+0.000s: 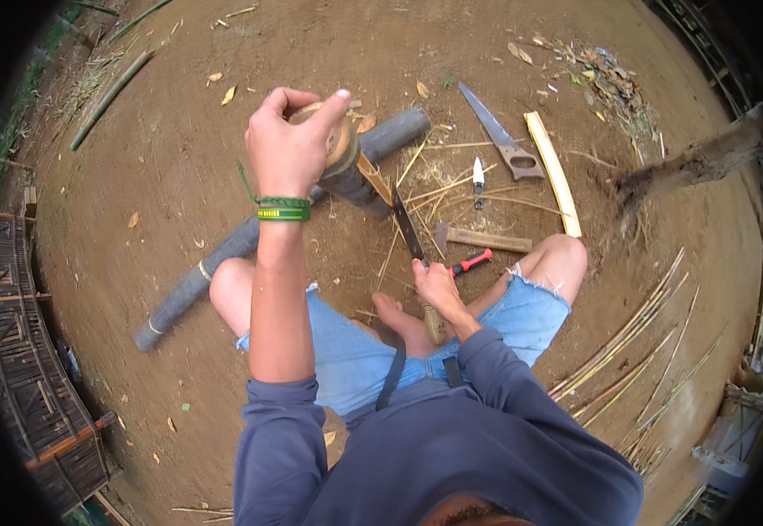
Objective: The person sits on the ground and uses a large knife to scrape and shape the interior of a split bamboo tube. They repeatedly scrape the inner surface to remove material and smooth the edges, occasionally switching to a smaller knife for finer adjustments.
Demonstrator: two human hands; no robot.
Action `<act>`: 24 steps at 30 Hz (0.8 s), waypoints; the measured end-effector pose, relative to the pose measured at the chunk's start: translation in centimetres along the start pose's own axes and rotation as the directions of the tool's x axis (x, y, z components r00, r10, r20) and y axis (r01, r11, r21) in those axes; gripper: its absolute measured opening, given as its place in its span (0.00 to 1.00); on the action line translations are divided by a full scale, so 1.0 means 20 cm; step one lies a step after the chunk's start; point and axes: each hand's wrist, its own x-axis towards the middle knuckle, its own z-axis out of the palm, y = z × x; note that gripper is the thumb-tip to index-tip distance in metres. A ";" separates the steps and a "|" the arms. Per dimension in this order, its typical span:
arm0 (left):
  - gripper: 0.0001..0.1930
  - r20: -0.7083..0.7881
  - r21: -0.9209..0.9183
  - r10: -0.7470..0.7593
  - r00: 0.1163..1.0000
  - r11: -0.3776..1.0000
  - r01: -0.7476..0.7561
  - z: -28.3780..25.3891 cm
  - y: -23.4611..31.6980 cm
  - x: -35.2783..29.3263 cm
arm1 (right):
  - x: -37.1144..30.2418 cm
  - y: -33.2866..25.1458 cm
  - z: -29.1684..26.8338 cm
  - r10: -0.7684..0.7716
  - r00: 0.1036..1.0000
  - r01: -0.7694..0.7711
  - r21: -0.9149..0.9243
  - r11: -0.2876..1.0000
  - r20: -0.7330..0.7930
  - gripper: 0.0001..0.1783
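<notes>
A thick, dark section of bamboo (352, 180) stands upright in front of me, its pale cut end at the top. My left hand (289, 145) grips that upper end, with the thumb stretched along the rim. On its right side a strip (374, 178) is partly split away from the wall. My right hand (438, 287) is closed on a machete (409, 230) with a wooden handle, its dark blade pointing up beside the split strip. Whether the blade touches the strip I cannot tell. The handle's lower end shows beneath my right hand.
Behind the section lies a long dark bamboo pole (219, 259). To the right are a hand saw (497, 130), small knife (478, 181), wooden-handled hammer-like tool (488, 239), red-handled tool (472, 261) and pale split bamboo piece (554, 175). Thin strips (623, 346) and a wooden post (706, 156) stand farther right.
</notes>
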 end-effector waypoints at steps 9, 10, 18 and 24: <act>0.17 0.010 0.005 -0.048 0.999 0.999 0.048 0.00 0.01 -0.01 | -0.01 0.03 -0.01 0.039 0.997 -0.028 0.174 0.984 -0.061 0.30; 0.18 -0.003 -0.004 -0.035 0.999 0.999 0.035 -0.03 -0.01 -0.02 | -0.02 0.09 -0.03 0.208 0.968 -0.247 0.417 0.874 0.138 0.29; 0.15 -0.043 -0.085 -0.039 0.998 0.996 0.035 -0.39 -0.23 -0.15 | 0.00 -0.01 -0.22 0.099 0.991 -0.087 0.123 0.989 -0.092 0.34; 0.11 -0.086 -0.020 -0.178 0.980 0.984 0.177 -0.65 -0.34 -0.55 | 0.14 -0.03 -0.23 -0.204 0.969 0.205 -0.004 0.979 -0.137 0.32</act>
